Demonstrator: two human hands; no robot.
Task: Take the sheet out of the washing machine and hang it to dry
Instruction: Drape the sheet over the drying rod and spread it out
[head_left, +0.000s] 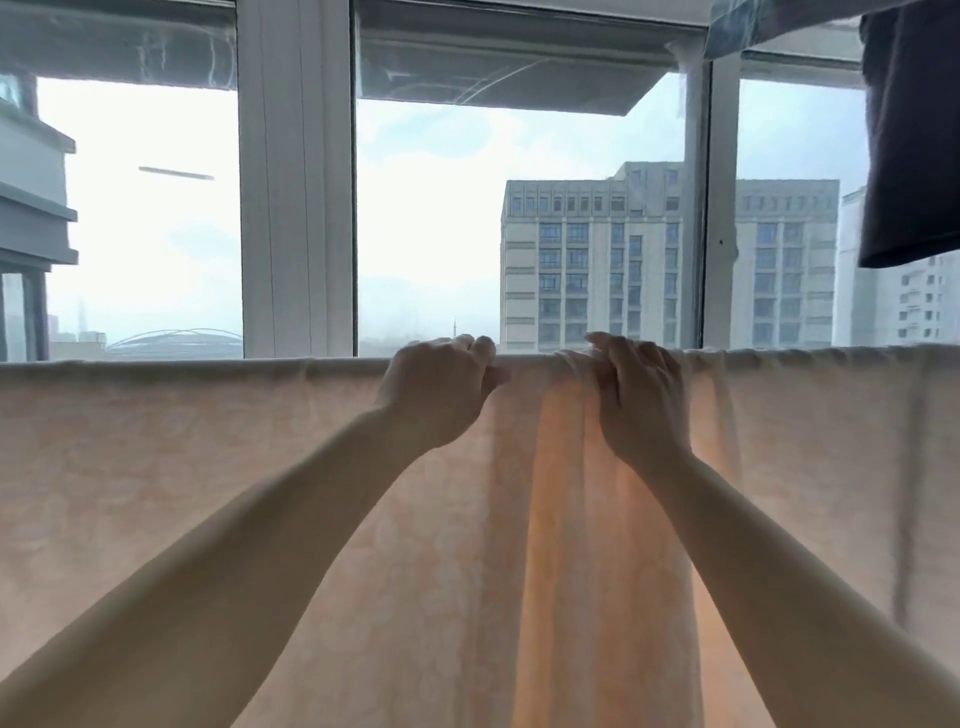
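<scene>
A pale peach sheet (208, 467) hangs draped over a horizontal rail that runs across the whole view, its top fold at about mid-height. The rail itself is hidden under the cloth. My left hand (441, 389) grips the top fold near the middle, fingers curled over the edge. My right hand (634, 389) grips the fold just to the right, where the cloth is bunched into vertical pleats. Left of my hands the sheet lies smooth; to the right it shows loose folds.
Behind the sheet stands a large window with white frames (296, 182), buildings outside. A dark garment (909, 130) hangs at the upper right, above the sheet. A blue patterned cloth (779, 26) shows at the top right edge.
</scene>
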